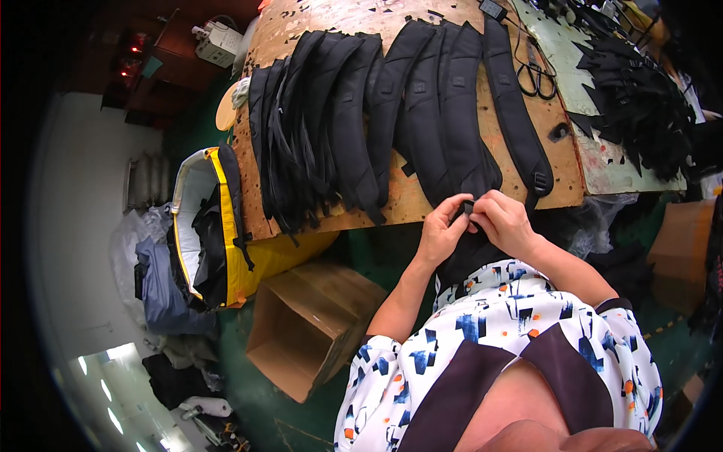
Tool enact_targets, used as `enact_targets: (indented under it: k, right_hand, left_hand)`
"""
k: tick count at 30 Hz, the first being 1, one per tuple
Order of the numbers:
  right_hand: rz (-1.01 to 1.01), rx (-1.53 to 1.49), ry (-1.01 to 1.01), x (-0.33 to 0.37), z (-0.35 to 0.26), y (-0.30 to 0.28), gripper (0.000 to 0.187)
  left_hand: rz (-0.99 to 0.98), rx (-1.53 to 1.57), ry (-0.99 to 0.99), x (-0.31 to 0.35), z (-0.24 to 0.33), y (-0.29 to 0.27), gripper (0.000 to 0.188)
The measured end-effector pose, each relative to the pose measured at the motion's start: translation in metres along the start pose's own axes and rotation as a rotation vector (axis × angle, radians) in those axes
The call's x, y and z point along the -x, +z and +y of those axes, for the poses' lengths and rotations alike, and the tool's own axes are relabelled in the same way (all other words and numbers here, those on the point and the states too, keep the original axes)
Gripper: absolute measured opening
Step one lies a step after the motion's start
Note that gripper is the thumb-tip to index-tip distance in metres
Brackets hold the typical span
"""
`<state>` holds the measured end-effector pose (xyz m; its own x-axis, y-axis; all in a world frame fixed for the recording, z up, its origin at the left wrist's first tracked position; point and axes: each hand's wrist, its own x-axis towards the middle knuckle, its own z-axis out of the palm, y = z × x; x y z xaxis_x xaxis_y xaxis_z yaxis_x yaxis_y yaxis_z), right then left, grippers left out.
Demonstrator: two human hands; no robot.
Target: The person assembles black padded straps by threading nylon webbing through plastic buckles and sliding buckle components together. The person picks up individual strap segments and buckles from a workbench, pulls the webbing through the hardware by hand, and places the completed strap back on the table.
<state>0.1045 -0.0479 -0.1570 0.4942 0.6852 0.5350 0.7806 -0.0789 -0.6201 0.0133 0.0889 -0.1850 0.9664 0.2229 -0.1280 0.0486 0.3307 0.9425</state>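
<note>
Left hand [440, 230] and right hand [507, 225] both pinched narrow, fingertips on small black piece [467, 206].

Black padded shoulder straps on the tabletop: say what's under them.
The shoulder straps, some overlapping, lie on a wooden tabletop, visible in gaps; anything else beneath cannot be seen.

Table [403, 197]: before person. Straps [346, 113]: overlapping row on table, left edge to past middle. Single strap [514, 98]: just right of row. Scissors [535, 69]: on table, right of single strap's upper half. Side table [611, 167]: adjoining table on right; heap of scraps [644, 109] on it. Bag [239, 264]: left, by table's near-left corner; fabric [211, 260] inside. Carton [339, 294]: on floor, right of bag, left of person. Left hand [443, 230], right hand [506, 224]: side by side, table's near edge.
</note>
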Motion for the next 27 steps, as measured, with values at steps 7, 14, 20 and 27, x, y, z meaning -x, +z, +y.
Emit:
enact_targets:
  k: [7,14,20,27]
  right_hand:
    - [-0.056,-0.537,0.622,0.007,-0.01,0.002,0.016]
    - [-0.167,-1.555,1.399,0.002,0.013,-0.008,0.017]
    - [-0.091,-1.217,1.293,-0.005,0.007,-0.014,0.011]
    - [0.126,-0.849,1.005,0.002,0.007,-0.001,0.013]
  left_hand:
    - [0.082,0.013,0.016,-0.014,-0.004,-0.001,0.027]
    - [0.126,-0.581,0.299,-0.013,-0.002,0.004,0.029]
    - [0.236,-0.409,-0.006,-0.007,0.003,0.012,0.018]
    - [0.019,-0.019,-0.141,-0.003,-0.002,0.016,0.027]
